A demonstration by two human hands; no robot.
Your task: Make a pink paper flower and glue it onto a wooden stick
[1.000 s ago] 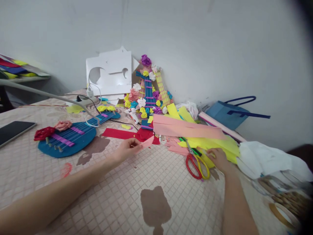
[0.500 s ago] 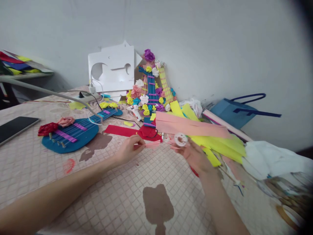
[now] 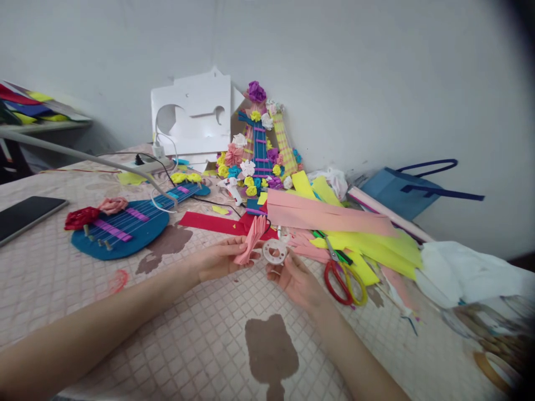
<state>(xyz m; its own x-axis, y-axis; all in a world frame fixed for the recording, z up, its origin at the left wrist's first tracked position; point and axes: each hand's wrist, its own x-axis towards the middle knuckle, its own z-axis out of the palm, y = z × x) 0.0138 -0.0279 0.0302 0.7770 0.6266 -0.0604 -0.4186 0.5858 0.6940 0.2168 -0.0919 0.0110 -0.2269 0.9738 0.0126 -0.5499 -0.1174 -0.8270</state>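
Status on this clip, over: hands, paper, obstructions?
Left grip closed on layered pink paper; right grip holding white spool. Red-and-yellow-handled scissors lie right of right grip, not between the two.

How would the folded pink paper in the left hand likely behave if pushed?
Probably light: the folded pink paper is just thin layers. Stacking may stiffen it somewhat, as its upper end juts unsupported from the left hand. Pushed there, it would likely bend or splay, since the edges fan apart.
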